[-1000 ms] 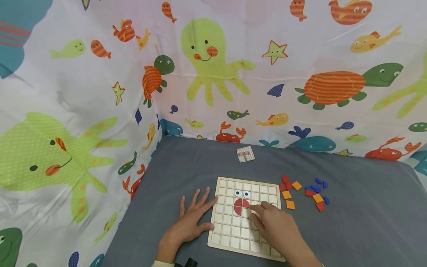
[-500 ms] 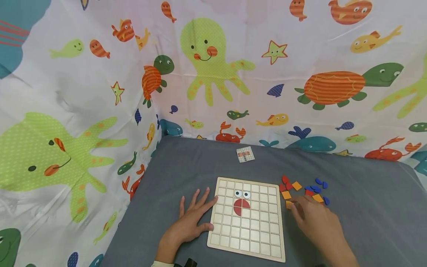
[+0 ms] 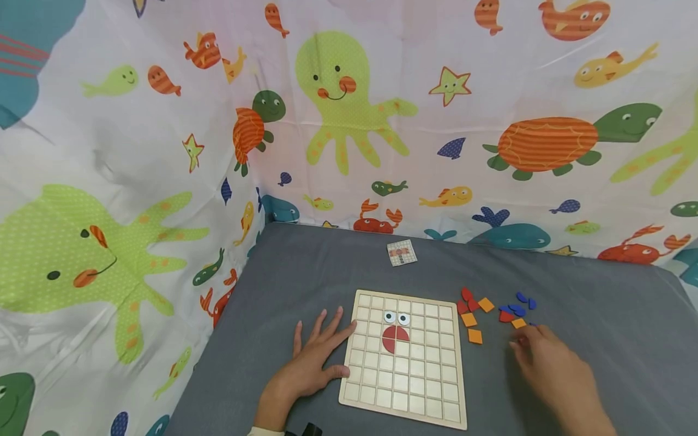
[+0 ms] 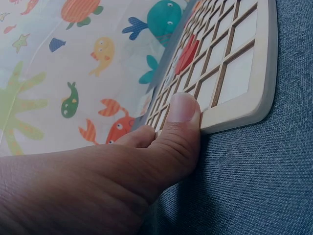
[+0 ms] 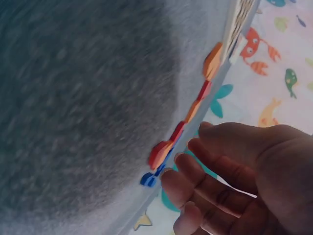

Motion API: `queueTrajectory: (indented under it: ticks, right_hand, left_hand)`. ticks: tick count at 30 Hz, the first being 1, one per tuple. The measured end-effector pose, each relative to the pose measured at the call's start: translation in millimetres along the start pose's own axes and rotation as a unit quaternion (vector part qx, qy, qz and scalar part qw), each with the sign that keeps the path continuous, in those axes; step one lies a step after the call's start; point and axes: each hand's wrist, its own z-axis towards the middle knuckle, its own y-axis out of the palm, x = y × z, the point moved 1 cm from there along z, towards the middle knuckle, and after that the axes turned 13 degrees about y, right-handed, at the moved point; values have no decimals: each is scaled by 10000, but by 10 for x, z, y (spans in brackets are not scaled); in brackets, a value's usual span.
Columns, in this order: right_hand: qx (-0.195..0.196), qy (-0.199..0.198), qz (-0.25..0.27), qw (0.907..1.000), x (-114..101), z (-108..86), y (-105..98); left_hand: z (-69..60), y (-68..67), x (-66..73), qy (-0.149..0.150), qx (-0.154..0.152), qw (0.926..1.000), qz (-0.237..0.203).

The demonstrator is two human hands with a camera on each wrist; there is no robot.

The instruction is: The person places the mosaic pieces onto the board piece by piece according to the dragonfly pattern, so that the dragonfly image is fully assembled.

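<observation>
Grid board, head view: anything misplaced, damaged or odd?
One oddity: the red circle on the grid board shows only three quarters; its lower-right cell is bare, so it looks notched. Possibly just a piece not yet placed: loose red pieces lie right of the board. No damage visible.

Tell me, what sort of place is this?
Probably a children's play corner: a sea-animal curtain hangs behind a wooden grid board and loose coloured tiles, though the wider room is out of view.

A white curtain [image 3: 338, 139] printed with sea animals hangs behind and left of a grey cloth [image 3: 311, 272].
</observation>
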Motion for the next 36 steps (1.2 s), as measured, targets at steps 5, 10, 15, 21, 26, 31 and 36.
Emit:
queueTrajectory:
  ticks: [5, 10, 15, 21, 26, 31, 36]
  right_hand:
    - [-420, 205, -191, 9987, 95, 75, -34]
    - [-495, 226, -285, 9981, 138, 133, -73]
    - [-760, 292, -515, 9954, 150, 214, -88]
    - [-1001, 347, -626, 9924, 169, 273, -65]
    - [-943, 263, -590, 9934, 178, 282, -62]
    - [-1069, 154, -582, 9924, 184, 278, -44]
    - [-1232, 35, -643, 9903, 178, 295, -8]
  left_hand:
    - [7, -7, 5, -29, -24, 9999, 106]
    - [-3, 13, -46, 79, 30, 9999, 72]
    - [22, -31, 26, -173, -87, 9998, 37]
    - [15, 7, -15, -374, -181, 9990, 164]
    - [19, -5, 17, -339, -150, 9992, 157]
    - [4, 26, -27, -331, -112, 9993, 132]
    - [13, 12, -1, -171, -30, 9996, 242]
